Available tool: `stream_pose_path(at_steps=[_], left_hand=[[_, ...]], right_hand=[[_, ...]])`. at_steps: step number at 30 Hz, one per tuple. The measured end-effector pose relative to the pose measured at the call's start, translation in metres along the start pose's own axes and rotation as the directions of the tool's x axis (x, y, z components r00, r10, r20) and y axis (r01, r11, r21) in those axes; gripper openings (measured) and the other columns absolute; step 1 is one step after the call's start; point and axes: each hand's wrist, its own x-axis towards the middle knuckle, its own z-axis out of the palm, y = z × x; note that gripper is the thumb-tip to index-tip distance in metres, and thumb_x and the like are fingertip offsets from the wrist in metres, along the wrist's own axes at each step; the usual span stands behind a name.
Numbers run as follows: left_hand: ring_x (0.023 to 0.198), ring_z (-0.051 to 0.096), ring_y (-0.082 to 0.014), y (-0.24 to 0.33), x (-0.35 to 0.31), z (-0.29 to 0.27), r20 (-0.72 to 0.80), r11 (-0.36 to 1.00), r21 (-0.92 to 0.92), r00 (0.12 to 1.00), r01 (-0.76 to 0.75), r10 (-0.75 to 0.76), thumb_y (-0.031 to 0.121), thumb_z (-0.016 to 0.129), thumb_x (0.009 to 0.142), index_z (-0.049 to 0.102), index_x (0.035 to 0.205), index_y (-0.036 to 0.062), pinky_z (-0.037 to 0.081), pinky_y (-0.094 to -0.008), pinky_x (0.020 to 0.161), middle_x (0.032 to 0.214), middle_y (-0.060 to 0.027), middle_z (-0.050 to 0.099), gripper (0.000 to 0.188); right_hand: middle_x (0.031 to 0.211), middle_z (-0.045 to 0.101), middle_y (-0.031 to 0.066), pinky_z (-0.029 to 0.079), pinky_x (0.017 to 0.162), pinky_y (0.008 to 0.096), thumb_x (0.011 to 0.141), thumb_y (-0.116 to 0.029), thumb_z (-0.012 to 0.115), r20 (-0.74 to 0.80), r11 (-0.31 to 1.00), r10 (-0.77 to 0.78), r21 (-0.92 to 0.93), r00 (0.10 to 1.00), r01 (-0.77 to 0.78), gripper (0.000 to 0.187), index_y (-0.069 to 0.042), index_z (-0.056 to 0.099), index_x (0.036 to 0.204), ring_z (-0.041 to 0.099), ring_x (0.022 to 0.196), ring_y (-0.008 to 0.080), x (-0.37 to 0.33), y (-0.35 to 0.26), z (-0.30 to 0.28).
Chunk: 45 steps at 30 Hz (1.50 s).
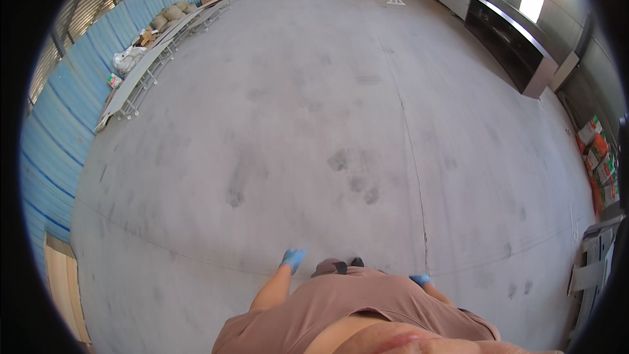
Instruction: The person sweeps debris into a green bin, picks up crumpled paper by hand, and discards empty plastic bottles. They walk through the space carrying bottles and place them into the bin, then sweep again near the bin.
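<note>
My left hand (294,259), in a blue glove, hangs out in front of my body over the grey floor (314,124). Its fingers look loosely stretched and slightly blurred, and nothing shows in them. On the other side, my right hand (420,279) wears a blue glove too and sits low beside my brown shirt (367,295). Part of it is hidden, so its fingers do not show well. Neither hand touches any object that I can see. A dark shoe (357,262) pokes out beyond the shirt, between the two hands.
Along a blue corrugated wall (59,137) at left runs a low grey roller conveyor (141,78), with sacks (171,13) behind it. To the right stand a long dark cabinet (508,46), a pile of colourful bags (597,157) and stacked panels (593,275). Wooden boards (62,282) lean at lower left.
</note>
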Motion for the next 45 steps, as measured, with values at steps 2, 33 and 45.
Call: stream_pose_path(at_steps=[2,33,45], left_hand=[[0.083,0.06,-0.0221,0.009,0.022,-0.025,0.038,0.975,-0.138,0.985,0.171,-0.168,0.045,0.07,0.086,0.066,0.112,-0.0036,0.051,-0.0412,0.075,0.097,-0.0124,0.067,0.056],[0.062,0.057,-0.023,1.044,0.923,-0.144,0.097,0.995,0.101,0.995,0.019,-0.029,0.043,0.063,0.087,0.071,0.102,0.0066,0.046,-0.0387,0.058,0.08,-0.0104,0.065,0.04],[0.078,0.061,-0.0226,1.332,1.229,-0.229,-0.022,0.875,-0.129,0.881,0.466,-0.472,0.044,0.06,0.091,0.068,0.11,0.0052,0.048,-0.0425,0.063,0.093,-0.0088,0.066,0.044]], right_hand=[[0.124,0.065,0.0224,0.051,0.095,0.0461,0.094,-0.048,0.047,-0.127,0.981,-0.193,-0.058,0.973,0.187,0.053,-0.005,0.068,0.118,0.064,0.114,0.0376,0.033,-0.125,-0.098],[0.124,0.066,0.0216,0.049,0.096,0.0489,0.093,-0.057,0.05,-0.139,0.992,-0.111,0.038,0.984,0.118,0.061,-0.004,0.069,0.117,0.06,0.118,0.0405,0.48,-1.113,-0.914],[0.122,0.068,0.0168,0.049,0.098,0.0382,0.091,-0.043,0.065,-0.391,0.842,-0.429,0.153,0.814,0.517,0.058,0.001,0.062,0.129,0.064,0.115,0.0272,0.6,-1.595,-1.295]])
